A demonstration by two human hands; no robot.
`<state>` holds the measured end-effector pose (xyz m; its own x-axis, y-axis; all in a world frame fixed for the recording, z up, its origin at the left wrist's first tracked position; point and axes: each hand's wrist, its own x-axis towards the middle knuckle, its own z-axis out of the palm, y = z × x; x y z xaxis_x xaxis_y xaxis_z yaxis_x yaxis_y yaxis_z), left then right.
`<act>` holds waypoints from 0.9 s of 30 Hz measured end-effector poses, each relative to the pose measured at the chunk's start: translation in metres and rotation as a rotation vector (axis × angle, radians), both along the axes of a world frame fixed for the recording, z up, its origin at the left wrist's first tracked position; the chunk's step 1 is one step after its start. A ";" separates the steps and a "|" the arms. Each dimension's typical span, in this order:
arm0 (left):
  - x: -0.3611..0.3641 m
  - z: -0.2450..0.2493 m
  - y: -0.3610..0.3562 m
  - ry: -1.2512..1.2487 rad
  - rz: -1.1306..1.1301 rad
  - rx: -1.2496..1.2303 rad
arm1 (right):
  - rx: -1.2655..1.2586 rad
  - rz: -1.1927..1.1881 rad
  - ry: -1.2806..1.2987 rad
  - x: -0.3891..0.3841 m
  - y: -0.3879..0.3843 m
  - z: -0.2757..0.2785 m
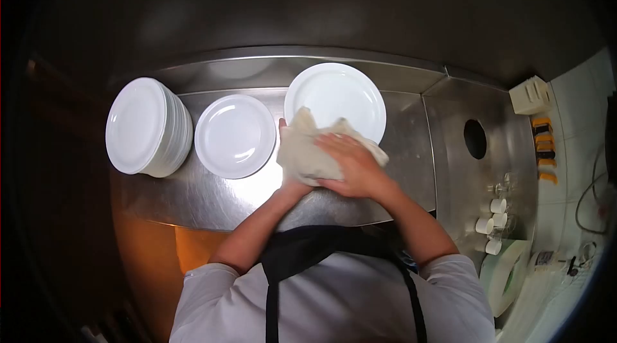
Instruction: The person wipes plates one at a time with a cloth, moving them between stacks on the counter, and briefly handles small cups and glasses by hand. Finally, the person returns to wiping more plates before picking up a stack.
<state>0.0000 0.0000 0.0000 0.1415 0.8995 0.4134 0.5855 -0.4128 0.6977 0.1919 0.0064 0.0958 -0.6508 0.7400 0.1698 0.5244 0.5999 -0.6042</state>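
Observation:
A cream cloth [305, 153] is bunched between my two hands, in front of a large white plate [337, 95] and over its near edge. My right hand [350, 166] lies on top of the cloth with its fingers pressed on it. Under the cloth's left side is my left hand [292, 185], its fingers mostly hidden; one fingertip shows at the cloth's upper left. Whether anything else is inside the cloth cannot be seen. Just left of the cloth, a smaller white plate [235, 136] lies on the steel counter [402, 169].
A tall stack of white plates [144, 127] stands at the left. On the right are a round hole [475, 139] in the counter, small white cups [499, 219], glasses [508, 180], a white box [530, 95] and yellow-and-black objects [544, 144] by the tiled wall.

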 end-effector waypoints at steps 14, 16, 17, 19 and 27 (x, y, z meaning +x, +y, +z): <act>0.052 0.027 -0.026 -0.332 0.034 -0.330 | 0.045 -0.102 -0.142 -0.026 0.056 -0.008; 0.044 -0.022 -0.026 -0.195 -0.147 -0.357 | 0.033 -0.007 -0.054 -0.016 0.019 -0.010; 0.035 -0.030 -0.026 -0.172 -0.213 -0.366 | 0.000 -0.020 -0.064 -0.004 0.002 -0.001; 0.025 -0.026 -0.024 -0.230 -0.192 -0.264 | -0.052 -0.108 -0.095 0.034 -0.021 0.005; 0.023 0.046 0.085 -0.522 0.180 -0.458 | -0.210 -0.914 0.324 0.093 0.044 -0.020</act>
